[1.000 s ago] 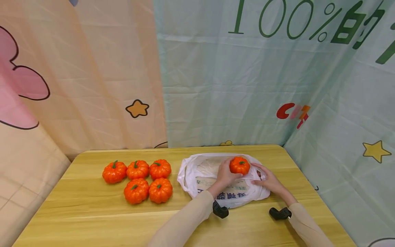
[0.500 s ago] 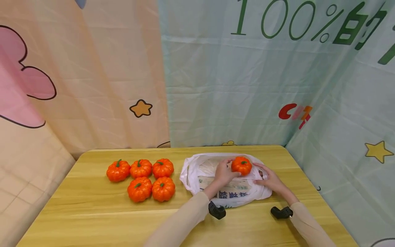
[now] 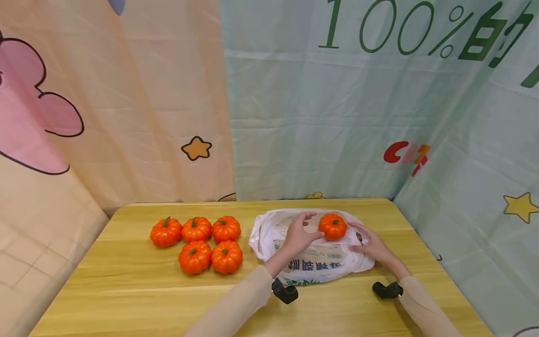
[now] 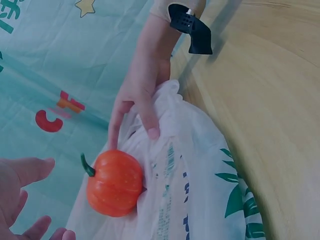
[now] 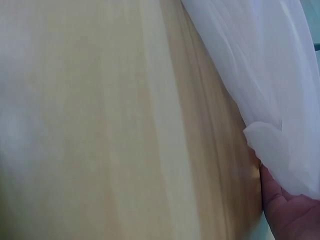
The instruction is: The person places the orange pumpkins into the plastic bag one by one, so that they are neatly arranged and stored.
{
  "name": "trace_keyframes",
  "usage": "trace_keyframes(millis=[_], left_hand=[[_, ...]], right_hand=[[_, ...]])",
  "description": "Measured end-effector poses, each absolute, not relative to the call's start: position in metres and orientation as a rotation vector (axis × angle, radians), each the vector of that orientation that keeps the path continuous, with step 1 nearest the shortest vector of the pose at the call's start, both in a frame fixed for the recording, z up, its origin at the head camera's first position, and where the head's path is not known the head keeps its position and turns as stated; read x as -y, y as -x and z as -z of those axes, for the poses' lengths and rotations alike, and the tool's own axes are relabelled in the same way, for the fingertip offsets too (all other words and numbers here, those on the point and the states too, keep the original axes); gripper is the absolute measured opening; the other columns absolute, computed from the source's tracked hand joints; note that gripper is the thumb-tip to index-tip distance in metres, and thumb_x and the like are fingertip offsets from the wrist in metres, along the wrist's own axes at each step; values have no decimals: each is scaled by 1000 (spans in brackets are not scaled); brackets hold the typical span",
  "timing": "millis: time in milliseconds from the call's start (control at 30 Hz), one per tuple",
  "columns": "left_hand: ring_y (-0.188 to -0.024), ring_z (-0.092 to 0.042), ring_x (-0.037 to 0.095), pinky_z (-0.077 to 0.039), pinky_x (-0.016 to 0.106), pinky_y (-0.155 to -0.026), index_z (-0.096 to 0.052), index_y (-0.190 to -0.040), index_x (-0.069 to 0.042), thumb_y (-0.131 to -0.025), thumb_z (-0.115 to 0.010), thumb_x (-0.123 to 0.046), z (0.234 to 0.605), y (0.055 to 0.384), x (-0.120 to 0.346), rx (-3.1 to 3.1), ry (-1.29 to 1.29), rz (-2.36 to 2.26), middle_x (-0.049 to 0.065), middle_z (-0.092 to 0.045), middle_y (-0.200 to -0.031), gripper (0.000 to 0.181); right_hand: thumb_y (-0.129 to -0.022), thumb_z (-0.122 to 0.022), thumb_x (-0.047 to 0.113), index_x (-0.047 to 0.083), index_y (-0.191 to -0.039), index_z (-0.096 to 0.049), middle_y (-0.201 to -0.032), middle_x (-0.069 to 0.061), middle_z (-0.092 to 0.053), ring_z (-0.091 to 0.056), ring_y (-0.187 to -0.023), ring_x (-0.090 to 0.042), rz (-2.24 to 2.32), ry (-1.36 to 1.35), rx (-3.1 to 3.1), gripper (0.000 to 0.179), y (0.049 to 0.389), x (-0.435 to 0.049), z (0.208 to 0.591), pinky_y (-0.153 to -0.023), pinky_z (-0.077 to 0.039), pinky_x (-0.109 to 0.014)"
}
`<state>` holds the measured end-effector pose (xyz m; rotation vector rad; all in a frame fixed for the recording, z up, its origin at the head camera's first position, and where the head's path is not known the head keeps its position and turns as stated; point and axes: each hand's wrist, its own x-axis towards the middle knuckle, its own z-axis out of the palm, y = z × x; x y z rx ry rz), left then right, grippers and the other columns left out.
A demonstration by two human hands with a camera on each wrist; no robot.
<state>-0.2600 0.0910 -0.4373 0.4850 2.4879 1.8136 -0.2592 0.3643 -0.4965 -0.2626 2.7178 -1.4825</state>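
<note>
A small orange toy pumpkin (image 3: pixel 332 227) with a green stem sits on the white plastic bag (image 3: pixel 320 276), at the right of its opening. My left hand (image 3: pixel 300 236) is just left of that pumpkin, with thumb and fingers spread and a gap between them and it. In the left wrist view, the left hand's fingers (image 4: pixel 32 170) show apart from the pumpkin. My right hand (image 3: pixel 376 248) rests at the bag's right end, thumb and index finger stretched over the plastic. The right index fingertip reaches the pumpkin's edge in the left wrist view; its other fingers are hidden.
Several more orange toy pumpkins (image 3: pixel 226 257) stand grouped on the wooden table (image 3: pixel 139 299), left of the bag. Printed curtains (image 3: pixel 294 140) hang behind the table and at its sides. A black wrist device (image 3: pixel 285 291) sits at each cuff.
My left hand has let go of the pumpkin and drawn a little to the left, its fingers spreading. The pumpkin stays on the bag. The right hand keeps its place; the head view shifts slightly.
</note>
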Motion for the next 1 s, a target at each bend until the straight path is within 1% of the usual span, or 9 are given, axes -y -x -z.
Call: trace_keyframes(millis=[100,267,400,500,700,833,1000], left_hand=[[-115,-53,31,-50,38,-92,-56,-130,-13,-81,-77,-16,431,258,-83,-2496,-493,-1813,10,-57,-130,53],[-112,-54,28,-50,35,-89,-56,-130,-11,-80,-77,-16,425,255,-70,-2519,-529,-1826,10,-57,-129,54],[-113,-53,28,-49,40,-90,-55,-130,-9,-81,-76,-14,421,253,-59,-2502,-543,-1858,11,-57,-129,54],[-114,-53,30,-49,44,-91,-55,-130,-8,-82,-75,-13,416,251,-50,-2490,-556,-1881,12,-56,-130,53],[-116,-52,32,-49,49,-94,-54,-130,-7,-82,-75,-13,407,245,-30,-2494,-551,-1909,13,-56,-130,52],[-114,-52,32,-49,50,-94,-56,-128,-8,-82,-75,-14,405,243,-15,-2525,-550,-1922,14,-57,-128,51],[-113,-53,32,-51,49,-91,-56,-127,-8,-81,-76,-14,406,244,3,-2577,-547,-1931,13,-58,-127,51]], right_hand=[[-81,-75,10,2,-143,-39,-150,-29,-29,-22,-136,-51,1484,267,-2718,72,259,-364,496,-105,-12,-74],[-81,-75,11,3,-143,-39,-150,-29,-30,-20,-137,-52,1486,269,-2718,72,259,-364,496,-105,-10,-75],[-81,-76,11,2,-143,-39,-150,-29,-30,-20,-137,-52,1475,273,-2725,73,259,-364,497,-105,-10,-75],[-81,-76,11,2,-143,-39,-150,-29,-30,-20,-137,-52,1476,274,-2725,73,260,-364,496,-105,-10,-75],[-81,-75,11,2,-144,-38,-151,-29,-28,-19,-138,-52,1476,261,-2713,73,260,-364,494,-105,-10,-75],[-81,-75,10,2,-144,-37,-151,-30,-27,-24,-135,-51,1466,260,-2710,74,258,-363,492,-106,-16,-73],[-82,-74,9,2,-145,-36,-151,-30,-26,-22,-135,-51,1461,231,-2703,74,257,-362,492,-105,-16,-74]])
